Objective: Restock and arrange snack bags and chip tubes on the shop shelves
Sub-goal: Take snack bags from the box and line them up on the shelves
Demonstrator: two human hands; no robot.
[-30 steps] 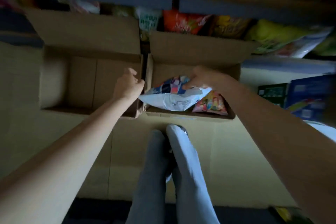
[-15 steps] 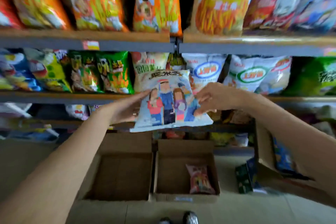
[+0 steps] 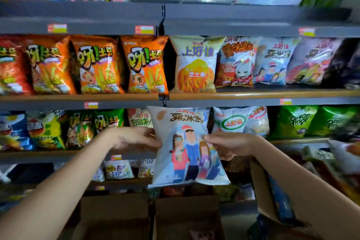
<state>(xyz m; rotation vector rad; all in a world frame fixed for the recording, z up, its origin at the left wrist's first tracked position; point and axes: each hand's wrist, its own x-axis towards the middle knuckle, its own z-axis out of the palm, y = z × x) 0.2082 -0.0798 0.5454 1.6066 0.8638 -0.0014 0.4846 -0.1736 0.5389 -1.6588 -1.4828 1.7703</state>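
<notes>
Before the middle shelf [image 3: 253, 95], snack bag [image 3: 187, 148] raised higher, both hands [image 3: 136, 139] gripping

Single head-worn view, facing forward — close to shop shelves [image 3: 163, 96], slightly downward

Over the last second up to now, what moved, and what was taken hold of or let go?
The white cartoon snack bag came up out of the right cardboard box to the shelves, first tilted, now upright. The left hand, earlier on the box edge, now grips the bag's left side. The right hand kept its hold throughout. Both boxes stayed on the floor.
</notes>
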